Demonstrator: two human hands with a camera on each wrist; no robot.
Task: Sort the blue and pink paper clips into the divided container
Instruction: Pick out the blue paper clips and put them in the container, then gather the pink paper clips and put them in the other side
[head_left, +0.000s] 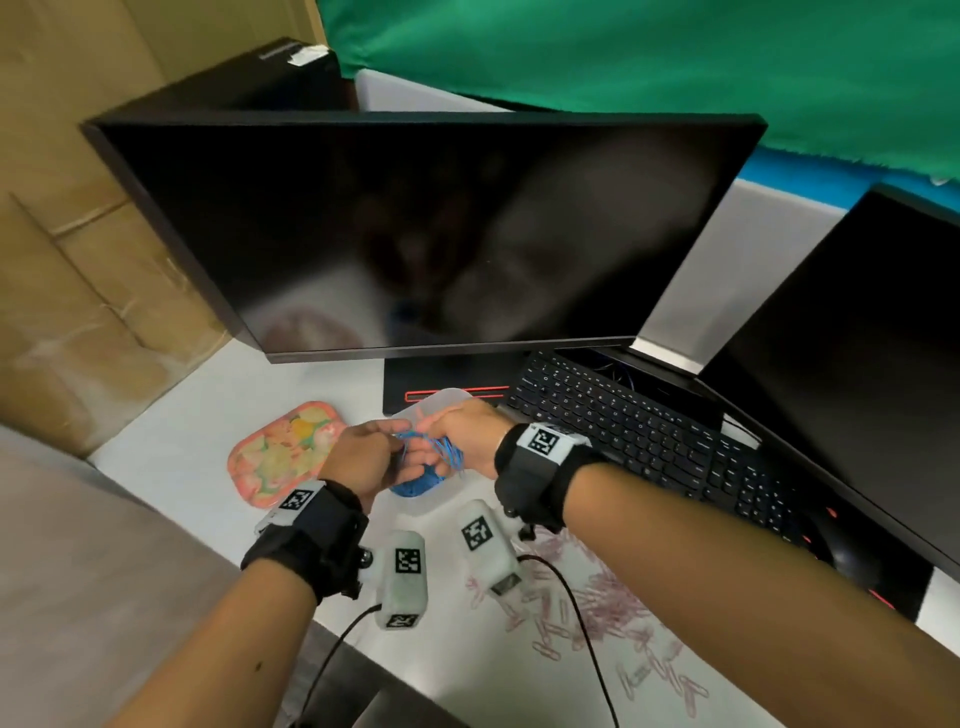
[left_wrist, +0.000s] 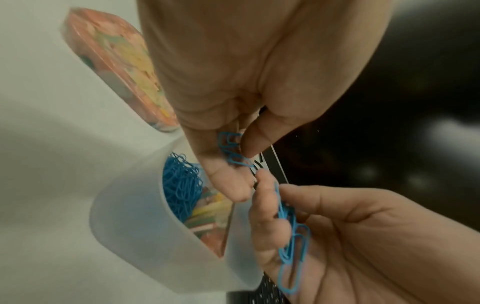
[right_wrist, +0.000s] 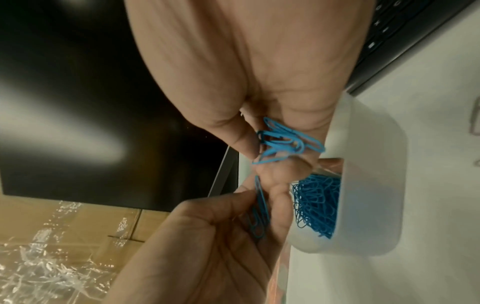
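Both hands meet above the translucent white container (head_left: 457, 402) on the white table. My left hand (left_wrist: 241, 158) pinches a few blue paper clips (left_wrist: 232, 150) between thumb and fingers. Fingertip to fingertip with it, my right hand (right_wrist: 262, 156) grips a tangled bunch of blue paper clips (right_wrist: 285, 144). Below the hands, a pile of blue clips (head_left: 415, 486) fills one compartment of the container (left_wrist: 145, 216). Several pink paper clips (head_left: 597, 597) lie scattered on the table under my right forearm. The other compartment is mostly hidden.
A pink patterned flat tray (head_left: 285, 457) lies left of the container. A black monitor (head_left: 415, 234) stands right behind it, with a keyboard (head_left: 649, 436) and a second monitor (head_left: 872, 338) to the right. Cardboard boxes (head_left: 78, 260) are on the left. Cables (head_left: 587, 623) cross the near table edge.
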